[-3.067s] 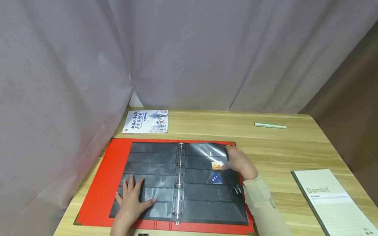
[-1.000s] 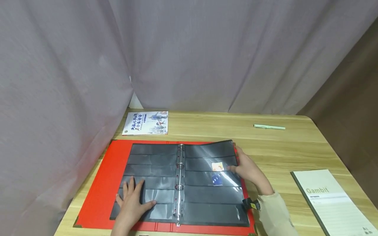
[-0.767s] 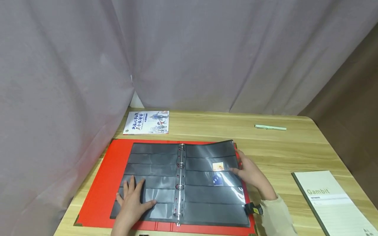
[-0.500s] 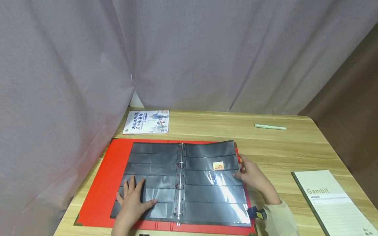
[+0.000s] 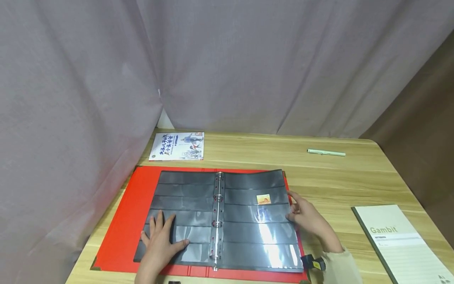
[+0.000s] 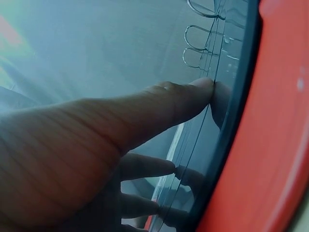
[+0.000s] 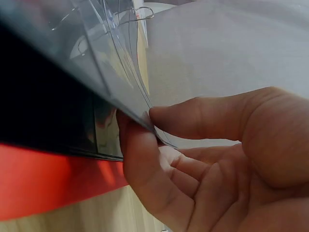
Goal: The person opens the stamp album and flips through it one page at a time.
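Clear sleeve edge point(image 7: 145, 113) seems pinched by right fingers point(image 7: 140, 159) only wrist-side; left fingers point(image 5: 159, 225) spread flat.

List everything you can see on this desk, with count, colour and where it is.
Binder: one, red cover, open at the table's near left.
Pocket pages: black with clear strips, on the binder's rings.
Stamp: one, orange, in a right-page pocket.
Booklet: one, white with printed figures, behind the binder.
Pen: one, pale green, far right.
Notebook: one, white with dark spine, near right.
Table: one, light wood.
Curtain: grey, behind the table.
Left hand: flat on the left page.
Right hand: pinches the right page's outer edge.
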`<action>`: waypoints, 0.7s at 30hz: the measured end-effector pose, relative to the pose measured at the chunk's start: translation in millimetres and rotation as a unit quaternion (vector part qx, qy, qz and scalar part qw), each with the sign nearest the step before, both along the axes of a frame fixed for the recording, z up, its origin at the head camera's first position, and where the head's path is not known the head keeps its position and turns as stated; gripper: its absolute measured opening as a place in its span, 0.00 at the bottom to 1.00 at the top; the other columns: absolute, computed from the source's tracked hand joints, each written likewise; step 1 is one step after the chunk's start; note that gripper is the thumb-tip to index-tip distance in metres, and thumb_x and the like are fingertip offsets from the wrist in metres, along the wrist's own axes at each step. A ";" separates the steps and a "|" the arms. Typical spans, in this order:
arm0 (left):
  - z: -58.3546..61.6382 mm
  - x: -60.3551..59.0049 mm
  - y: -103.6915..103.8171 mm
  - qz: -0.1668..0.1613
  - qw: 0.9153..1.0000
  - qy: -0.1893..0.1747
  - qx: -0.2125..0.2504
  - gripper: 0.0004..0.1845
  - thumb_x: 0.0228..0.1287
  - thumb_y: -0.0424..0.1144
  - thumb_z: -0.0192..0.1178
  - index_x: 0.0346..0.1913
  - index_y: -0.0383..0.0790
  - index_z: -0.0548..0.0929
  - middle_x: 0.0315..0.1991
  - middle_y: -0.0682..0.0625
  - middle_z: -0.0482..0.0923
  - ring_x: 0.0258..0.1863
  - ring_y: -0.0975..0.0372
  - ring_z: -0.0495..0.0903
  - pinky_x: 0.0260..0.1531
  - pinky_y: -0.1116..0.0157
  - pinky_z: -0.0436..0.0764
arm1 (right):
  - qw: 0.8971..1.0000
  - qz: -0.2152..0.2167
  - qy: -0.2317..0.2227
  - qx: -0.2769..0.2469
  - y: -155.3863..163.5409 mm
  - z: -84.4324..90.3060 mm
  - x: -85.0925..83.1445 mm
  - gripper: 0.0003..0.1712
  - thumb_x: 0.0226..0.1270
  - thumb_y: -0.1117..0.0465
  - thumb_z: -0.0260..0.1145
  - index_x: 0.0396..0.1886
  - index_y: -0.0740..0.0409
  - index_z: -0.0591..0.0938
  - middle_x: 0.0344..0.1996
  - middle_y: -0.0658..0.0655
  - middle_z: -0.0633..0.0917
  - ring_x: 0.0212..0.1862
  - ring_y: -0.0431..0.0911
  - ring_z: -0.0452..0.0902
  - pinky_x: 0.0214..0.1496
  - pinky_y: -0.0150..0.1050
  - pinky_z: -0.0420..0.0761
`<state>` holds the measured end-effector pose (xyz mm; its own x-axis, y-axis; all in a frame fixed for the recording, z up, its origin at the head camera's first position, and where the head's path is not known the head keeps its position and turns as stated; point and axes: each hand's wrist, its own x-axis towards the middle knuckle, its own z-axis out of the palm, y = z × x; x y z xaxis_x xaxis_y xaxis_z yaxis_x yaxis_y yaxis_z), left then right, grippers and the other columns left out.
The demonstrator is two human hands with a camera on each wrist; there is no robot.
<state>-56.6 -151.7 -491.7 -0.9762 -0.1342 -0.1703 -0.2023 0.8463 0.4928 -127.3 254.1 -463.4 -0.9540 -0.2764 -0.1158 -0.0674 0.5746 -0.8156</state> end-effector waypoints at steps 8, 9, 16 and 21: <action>-1.6 0.6 0.4 0.006 1.000 -0.007 0.002 0.51 0.35 0.53 0.75 0.65 0.35 0.65 0.68 0.28 0.44 0.65 0.32 0.36 0.52 0.30 0.33 | 0.998 0.000 -0.039 -0.053 3.0 -0.5 3.0 0.45 0.53 0.78 0.58 0.70 0.67 0.50 0.19 0.56 0.72 0.16 0.46 0.71 0.17 0.43 0.77; -1.6 0.6 0.4 0.006 1.000 -0.007 0.002 0.51 0.35 0.53 0.75 0.65 0.35 0.65 0.69 0.28 0.44 0.65 0.32 0.36 0.52 0.29 0.33 | 0.997 -0.002 -0.041 -0.058 3.1 0.2 3.3 0.44 0.53 0.78 0.58 0.70 0.67 0.50 0.19 0.56 0.72 0.15 0.45 0.70 0.16 0.43 0.77; -0.7 0.8 0.0 0.002 1.000 -0.006 -0.002 0.50 0.36 0.52 0.75 0.65 0.35 0.65 0.69 0.28 0.44 0.65 0.32 0.36 0.51 0.29 0.34 | 0.996 0.011 -0.053 -0.076 3.8 4.0 6.2 0.43 0.57 0.79 0.54 0.71 0.66 0.47 0.19 0.58 0.72 0.15 0.46 0.70 0.17 0.45 0.77; -0.3 0.4 0.4 0.002 1.000 -0.004 -0.006 0.51 0.36 0.53 0.75 0.65 0.35 0.65 0.69 0.28 0.44 0.65 0.32 0.37 0.52 0.29 0.34 | 0.993 0.019 -0.061 -0.097 4.6 7.6 6.4 0.44 0.60 0.79 0.52 0.73 0.60 0.45 0.21 0.60 0.74 0.17 0.47 0.72 0.18 0.48 0.77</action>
